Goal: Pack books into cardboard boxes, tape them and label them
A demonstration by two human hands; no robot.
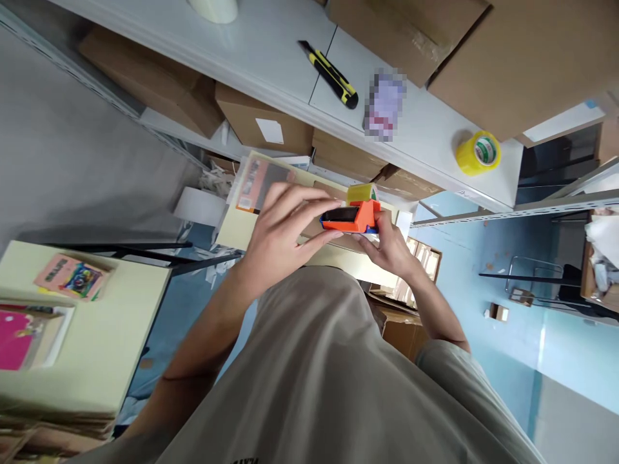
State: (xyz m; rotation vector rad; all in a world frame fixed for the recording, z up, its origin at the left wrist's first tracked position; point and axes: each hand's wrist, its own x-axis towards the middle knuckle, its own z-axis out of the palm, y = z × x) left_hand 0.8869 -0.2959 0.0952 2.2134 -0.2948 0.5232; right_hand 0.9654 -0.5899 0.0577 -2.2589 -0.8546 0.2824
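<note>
Frame centre: your left hand (285, 225) pinched and right hand (391, 247) gripped the orange tape dispenser (365, 218); steadying its 2 ends probably helped control.

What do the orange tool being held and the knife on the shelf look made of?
Orange tool: probably hard plastic, smooth, judging by its even colour and moulded-looking edges. Knife: handle seemingly plastic, possibly rubbery, given its smooth black-and-yellow sections; its thin dark blade is likely metal.
</note>
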